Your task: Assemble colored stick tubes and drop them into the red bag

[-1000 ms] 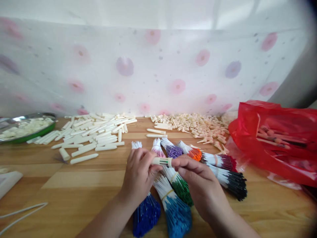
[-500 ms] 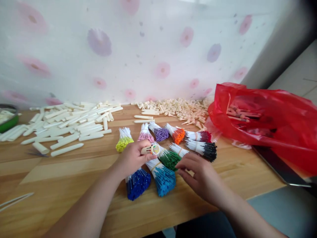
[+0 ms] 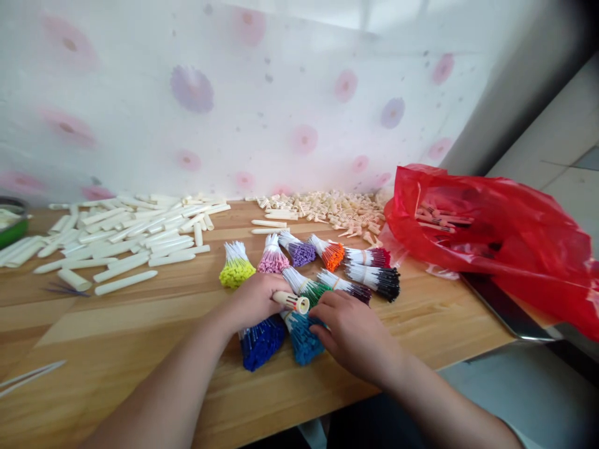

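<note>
My left hand (image 3: pixel 256 300) is closed around a cream multicolour pen barrel (image 3: pixel 291 302), its round open end turned toward me and coloured slots on its side. My right hand (image 3: pixel 344 330) is beside that end, thumb and fingers curled together over the light blue refill bundle (image 3: pixel 306 342); whatever its fingertips pinch is hidden. Under and around the hands lie banded pen refills: dark blue (image 3: pixel 262 343), green (image 3: pixel 311 288), yellow (image 3: pixel 236 267), pink (image 3: pixel 273 257), purple (image 3: pixel 300 251), orange (image 3: pixel 331 253), dark red (image 3: pixel 374 257), maroon (image 3: pixel 349 287) and black (image 3: pixel 380 280).
White pen tubes (image 3: pixel 126 237) are heaped at the left. Small cream pen parts (image 3: pixel 337 209) are piled at the back. A red plastic bag (image 3: pixel 496 224) with pens inside stands at the right, over a dark flat device (image 3: pixel 505 308). White tweezers-like strips (image 3: pixel 30 377) lie front left.
My right hand has moved left from beside the maroon bundle to the light blue one, close to the barrel. My left hand has lowered the barrel slightly and tilted it. The view has shifted a little.
</note>
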A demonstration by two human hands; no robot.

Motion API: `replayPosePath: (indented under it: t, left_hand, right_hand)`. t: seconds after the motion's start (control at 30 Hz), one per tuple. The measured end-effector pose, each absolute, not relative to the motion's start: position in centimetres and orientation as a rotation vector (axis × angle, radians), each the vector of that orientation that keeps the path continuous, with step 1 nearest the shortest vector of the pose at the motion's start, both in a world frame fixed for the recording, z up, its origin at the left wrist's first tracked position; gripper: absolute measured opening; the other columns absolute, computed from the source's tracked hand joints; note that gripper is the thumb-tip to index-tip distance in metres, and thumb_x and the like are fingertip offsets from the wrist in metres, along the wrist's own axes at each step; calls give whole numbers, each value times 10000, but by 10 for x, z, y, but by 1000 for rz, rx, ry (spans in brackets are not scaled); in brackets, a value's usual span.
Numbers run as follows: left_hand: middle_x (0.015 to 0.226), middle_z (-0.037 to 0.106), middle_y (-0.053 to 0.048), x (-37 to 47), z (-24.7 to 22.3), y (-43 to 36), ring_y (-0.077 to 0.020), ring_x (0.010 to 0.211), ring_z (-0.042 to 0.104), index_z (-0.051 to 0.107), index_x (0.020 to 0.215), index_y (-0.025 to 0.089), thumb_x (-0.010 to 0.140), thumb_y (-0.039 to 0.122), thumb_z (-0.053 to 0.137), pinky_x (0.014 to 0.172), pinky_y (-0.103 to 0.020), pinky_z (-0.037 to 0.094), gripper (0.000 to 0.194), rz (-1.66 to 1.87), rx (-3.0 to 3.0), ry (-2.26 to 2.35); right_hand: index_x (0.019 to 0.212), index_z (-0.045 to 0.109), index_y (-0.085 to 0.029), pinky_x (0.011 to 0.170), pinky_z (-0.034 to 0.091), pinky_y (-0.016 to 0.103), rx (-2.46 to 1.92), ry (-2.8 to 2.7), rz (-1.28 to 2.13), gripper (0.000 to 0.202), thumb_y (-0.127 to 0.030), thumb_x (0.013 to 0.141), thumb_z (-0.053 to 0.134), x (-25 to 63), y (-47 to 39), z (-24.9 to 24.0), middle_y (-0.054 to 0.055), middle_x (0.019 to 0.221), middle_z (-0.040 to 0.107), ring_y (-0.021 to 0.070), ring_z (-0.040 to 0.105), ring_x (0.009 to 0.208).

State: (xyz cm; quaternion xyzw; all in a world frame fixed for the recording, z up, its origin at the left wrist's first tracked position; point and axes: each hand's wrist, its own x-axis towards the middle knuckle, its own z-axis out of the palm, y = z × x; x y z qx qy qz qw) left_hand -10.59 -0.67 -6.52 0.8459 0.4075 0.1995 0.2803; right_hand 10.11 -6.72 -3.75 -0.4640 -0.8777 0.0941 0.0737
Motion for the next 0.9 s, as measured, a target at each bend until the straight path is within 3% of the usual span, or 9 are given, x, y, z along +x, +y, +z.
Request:
replayPosePath:
  t: [0.3,0.5,0.9]
  left_hand:
    - [662,631,29,-108,-71,-4,-133,659,560,672,642,190,697,130,598,627,-220,385,110,526,2242,1091]
    - [692,643,14,-109,-74,-2,-144,677,560,666,640,168,680,126,588,646,-231,398,97,524,2217,1105]
    - [619,587,25,-108,-80,2,-143,640,519,621,597,157,649,143,584,601,-229,359,64,535,2221,1134]
  right_hand:
    - [820,659,-187,693,462,318,-1386,-2756,88,120,-296,827,611,79,-64,-29,55,845,647,232,598,819]
    - [840,647,-159,593,460,298,-1536,-2744,-98,119,-147,837,528,68,-69,-37,94,845,653,249,623,790]
    - [777,628,-170,567,412,276,-1735,-2586,-82,137,-153,832,504,65,-74,-39,66,785,666,215,651,726]
